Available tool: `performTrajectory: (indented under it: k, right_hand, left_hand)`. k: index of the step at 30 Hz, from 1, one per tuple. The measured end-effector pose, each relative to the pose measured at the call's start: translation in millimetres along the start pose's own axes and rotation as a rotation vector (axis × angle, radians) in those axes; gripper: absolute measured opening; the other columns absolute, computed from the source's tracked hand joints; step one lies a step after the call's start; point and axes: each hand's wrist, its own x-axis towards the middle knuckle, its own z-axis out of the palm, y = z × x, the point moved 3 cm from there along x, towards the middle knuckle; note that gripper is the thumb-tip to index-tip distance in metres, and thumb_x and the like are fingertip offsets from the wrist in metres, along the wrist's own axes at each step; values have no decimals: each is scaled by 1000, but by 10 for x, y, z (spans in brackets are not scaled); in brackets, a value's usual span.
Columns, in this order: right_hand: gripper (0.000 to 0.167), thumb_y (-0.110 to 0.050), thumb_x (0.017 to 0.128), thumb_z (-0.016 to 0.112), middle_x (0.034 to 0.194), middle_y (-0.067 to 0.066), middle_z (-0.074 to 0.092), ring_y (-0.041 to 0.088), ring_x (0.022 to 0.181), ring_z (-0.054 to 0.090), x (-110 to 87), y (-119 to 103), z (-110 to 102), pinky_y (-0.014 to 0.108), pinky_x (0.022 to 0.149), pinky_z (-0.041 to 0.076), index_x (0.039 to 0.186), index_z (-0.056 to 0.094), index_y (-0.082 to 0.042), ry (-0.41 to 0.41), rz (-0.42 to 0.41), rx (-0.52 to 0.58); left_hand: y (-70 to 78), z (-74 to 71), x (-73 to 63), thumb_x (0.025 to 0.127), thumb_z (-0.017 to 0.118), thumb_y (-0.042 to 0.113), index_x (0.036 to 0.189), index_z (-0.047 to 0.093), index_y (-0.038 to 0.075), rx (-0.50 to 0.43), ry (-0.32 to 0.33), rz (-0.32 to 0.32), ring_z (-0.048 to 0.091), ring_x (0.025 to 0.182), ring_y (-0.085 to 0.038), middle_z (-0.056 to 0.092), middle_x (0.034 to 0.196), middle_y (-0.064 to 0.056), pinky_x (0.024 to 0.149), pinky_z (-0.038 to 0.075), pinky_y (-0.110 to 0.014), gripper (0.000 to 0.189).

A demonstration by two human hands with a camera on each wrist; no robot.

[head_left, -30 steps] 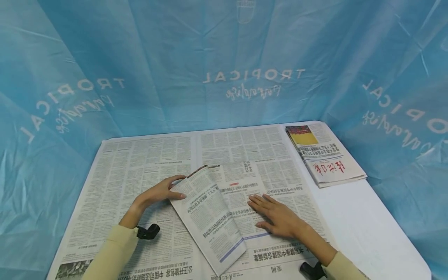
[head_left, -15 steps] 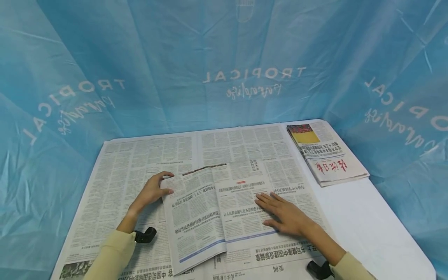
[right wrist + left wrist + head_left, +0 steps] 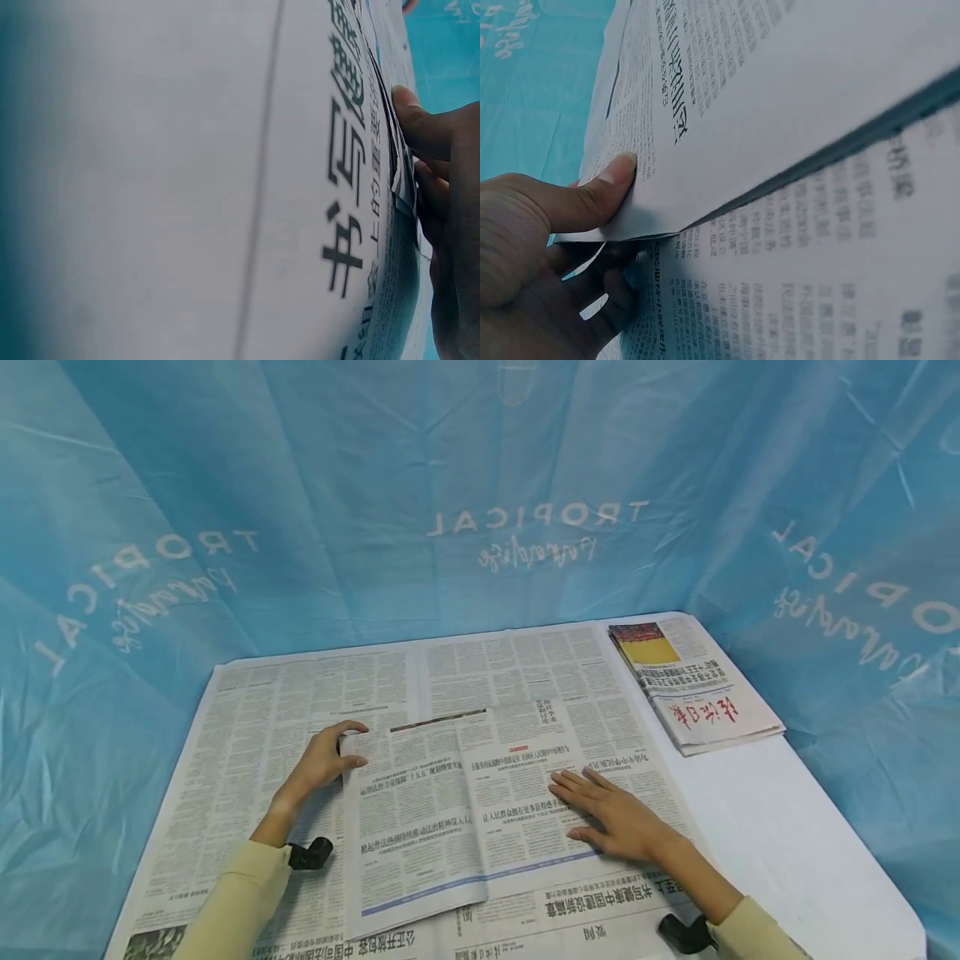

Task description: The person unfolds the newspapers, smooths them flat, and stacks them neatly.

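The left hand (image 3: 321,760) comes up from the lower left of the head view on a slanting forearm, and its wrist turns so that the thumb and fingers point inward, to the right. It pinches the upper left edge of an opened newspaper (image 3: 420,852); the left wrist view shows the thumb lying along the top of the page and the curled fingers underneath, with the paper clamped between them. The right hand (image 3: 615,814) reaches in from the lower right, palm down, its forearm angled toward the middle. Its fingers are extended and lie close together, the thumb set apart from them, and the fingertips rest on the right-hand page while the back of the hand extends past that page's edge; it grips nothing. The opened newspaper lies between the two hands, its centre fold running toward the person and its left page reaching lower than the right one. Beneath it, large newspaper sheets (image 3: 262,718) cover much of a white table (image 3: 810,860). Pale yellow sleeves (image 3: 236,902) end behind both wrists, each of which carries a small black device (image 3: 311,853). A stack of folded newspapers (image 3: 697,693) sits at the far right, well apart from the right hand, before a blue curtain (image 3: 450,460).
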Motion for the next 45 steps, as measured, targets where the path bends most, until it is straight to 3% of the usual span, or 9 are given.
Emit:
performTrajectory:
  k: [5, 8, 12, 16, 20, 25, 33, 42, 45]
  right_hand:
    - [70, -44, 93, 61, 155, 6, 39, 25, 141, 38, -13, 12, -6, 38, 117, 18, 150, 39, -11, 2, 4, -6]
    - [70, -45, 93, 61, 155, 6, 39, 25, 141, 39, -25, 14, -4, 36, 118, 16, 150, 39, -11, 7, 9, -6]
    - [69, -44, 94, 61, 155, 7, 38, 26, 142, 38, -36, 9, 10, 32, 120, 12, 150, 38, -10, 3, 1, -7]
    - [69, -43, 94, 60, 156, 7, 37, 27, 143, 36, -34, 11, 15, 31, 120, 11, 151, 37, -10, -4, 5, 7]
    - [69, -44, 94, 60, 157, 6, 36, 28, 143, 35, -54, 24, 18, 28, 119, 10, 151, 37, -11, -11, 23, 20]
    - [70, -45, 95, 59, 157, 6, 35, 27, 143, 36, -63, 11, 7, 29, 118, 16, 151, 36, -12, -27, 17, 7]
    - [69, -46, 96, 57, 158, 4, 33, 24, 144, 33, -18, -6, -50, 39, 114, 27, 152, 35, -13, -79, 38, 7]
    - [70, -49, 97, 54, 159, 3, 31, 24, 145, 32, -7, 7, -40, 39, 115, 27, 153, 33, -15, -113, 57, 35]
    - [70, -48, 96, 55, 159, 4, 32, 25, 144, 33, -13, 16, -37, 39, 114, 27, 153, 33, -14, -105, 42, 27]
  left_hand:
    - [-9, -12, 51, 84, 74, 2, 131, 54, -2, 4, 25, 9, 33, 50, -14, 35, 56, -1, 51, 32, -29, 51]
    - [5, -6, 79, 84, 74, 3, 133, 52, -3, 45, 57, 30, 37, 50, -15, 43, 59, -5, 52, 34, -31, 54]
    - [53, 27, 35, 82, 78, 10, 135, 52, 0, 299, 153, 112, 56, 71, -29, 60, 95, -23, 62, 44, -42, 60]
    - [127, 97, -57, 81, 80, 13, 130, 60, 9, 565, 231, 210, 55, 105, -45, 51, 129, -28, 80, 44, -56, 53]
    - [203, 200, -138, 84, 74, 5, 128, 64, 17, 660, 171, 281, 53, 112, -48, 50, 137, -23, 82, 43, -59, 47]
    - [255, 281, -286, 87, 69, 1, 135, 59, 18, 683, 67, 390, 52, 118, -43, 50, 141, -19, 87, 41, -61, 52]
    - [287, 321, -631, 80, 80, 13, 143, 51, 22, 735, -72, 527, 45, 131, -47, 43, 149, -18, 97, 37, -64, 70]
    - [304, 351, -973, 76, 78, -1, 145, 48, 28, 785, -61, 628, 46, 133, -43, 44, 150, -16, 100, 38, -61, 80]
    - [310, 355, -1039, 77, 77, 2, 144, 49, 27, 784, -61, 652, 48, 132, -40, 44, 149, -16, 101, 38, -59, 77]
